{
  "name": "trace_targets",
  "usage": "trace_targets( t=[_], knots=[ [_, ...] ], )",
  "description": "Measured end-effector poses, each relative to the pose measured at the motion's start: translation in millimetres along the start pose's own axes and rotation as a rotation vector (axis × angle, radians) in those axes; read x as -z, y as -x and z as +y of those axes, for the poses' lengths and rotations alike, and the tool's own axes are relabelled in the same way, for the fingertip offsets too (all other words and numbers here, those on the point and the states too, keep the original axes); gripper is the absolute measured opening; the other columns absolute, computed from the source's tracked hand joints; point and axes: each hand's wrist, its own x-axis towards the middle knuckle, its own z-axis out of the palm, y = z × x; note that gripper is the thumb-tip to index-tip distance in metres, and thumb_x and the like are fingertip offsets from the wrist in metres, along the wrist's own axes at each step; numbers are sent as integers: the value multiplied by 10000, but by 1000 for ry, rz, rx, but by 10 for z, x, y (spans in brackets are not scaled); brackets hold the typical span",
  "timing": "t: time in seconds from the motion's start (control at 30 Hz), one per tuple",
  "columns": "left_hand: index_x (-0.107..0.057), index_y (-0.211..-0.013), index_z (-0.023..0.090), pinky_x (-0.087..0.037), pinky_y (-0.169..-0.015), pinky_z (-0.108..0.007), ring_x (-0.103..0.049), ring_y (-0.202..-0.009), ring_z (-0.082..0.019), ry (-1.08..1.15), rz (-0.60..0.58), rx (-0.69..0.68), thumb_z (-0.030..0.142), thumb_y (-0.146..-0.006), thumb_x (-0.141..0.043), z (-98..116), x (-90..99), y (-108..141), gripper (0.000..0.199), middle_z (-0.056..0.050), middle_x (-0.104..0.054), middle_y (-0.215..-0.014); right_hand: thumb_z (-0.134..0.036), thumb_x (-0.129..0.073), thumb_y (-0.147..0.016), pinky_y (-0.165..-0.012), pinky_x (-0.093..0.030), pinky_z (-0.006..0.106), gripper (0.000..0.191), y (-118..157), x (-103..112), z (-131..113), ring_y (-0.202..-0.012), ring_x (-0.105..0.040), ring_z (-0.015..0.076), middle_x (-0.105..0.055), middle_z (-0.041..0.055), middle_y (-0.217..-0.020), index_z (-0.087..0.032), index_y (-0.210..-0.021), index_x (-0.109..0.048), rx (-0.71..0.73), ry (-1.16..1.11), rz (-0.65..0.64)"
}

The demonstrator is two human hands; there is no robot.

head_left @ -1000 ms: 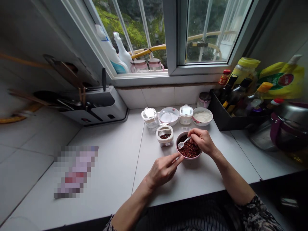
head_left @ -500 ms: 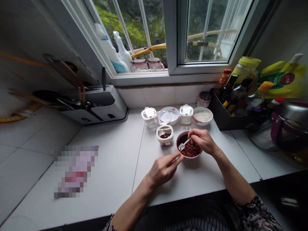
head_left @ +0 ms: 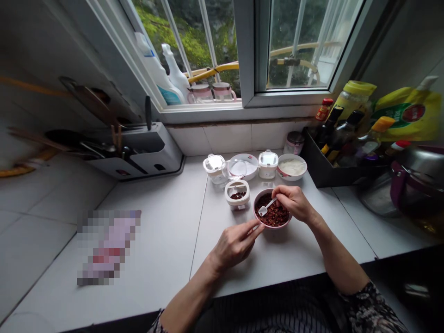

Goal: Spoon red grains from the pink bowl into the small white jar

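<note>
My right hand (head_left: 293,202) pinches a small white spoon (head_left: 268,207) by its handle. The spoon's scoop is over the left side of a pink-rimmed bowl (head_left: 274,227), with a dark speck or two visible in it. Dark red, dried spice that looks like peppercorns (head_left: 277,215) fills much of the bowl. At the bowl's near-left rim, my left hand (head_left: 236,245) holds it with the fingertips. Just left of the bowl stands a clear seasoning jar (head_left: 237,196) with a cream rim, its lid raised and some of the same dark spice inside.
Behind are two lidded jars (head_left: 268,163), a bowl of white grains (head_left: 244,175) and a bowl of whitish contents (head_left: 292,170). A dark bottle box (head_left: 317,173) and metal pot (head_left: 376,199) stand right. Left are a utensil holder (head_left: 152,159) and a pixelated packet (head_left: 111,245).
The spoon has shifted very slightly to the right and up over the spice, with my right hand. My left hand keeps its place on the bowl.
</note>
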Motion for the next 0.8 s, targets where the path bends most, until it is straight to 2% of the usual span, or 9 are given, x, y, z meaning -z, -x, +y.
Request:
trace_targets(
  t=[0.13,0.43,0.8],
  knots=[
    [-562,-1301,143,-610,-717,-233,-723,-867,-156,-1,-2,-2,58,-952,-435,1,3,-6,382,-142,-706,-1077,-164,-449,-774,-545,-377,232,186,3,8,-29,-548,-509,116,-573,-27,-577,-189,-719,-625,-24,-63,-62],
    [-557,-1310,147,-608,-699,-228,-723,-862,-157,-8,-3,1,60,-950,-440,4,5,2,387,-136,-706,-1080,-204,-471,-740,-504,-383,223,156,-16,34,-34,-477,-491,106,-577,-27,-528,-177,-717,-623,-165,-216,-94],
    [-569,-1292,140,-596,-680,-222,-715,-816,-144,1,-3,2,65,-956,-441,7,14,-18,368,-135,-707,-1070,-261,-509,-704,-449,-362,219,142,-29,51,-37,-437,-472,102,-573,-26,-499,-177,-697,-623,-257,-293,-68]
  ],
)
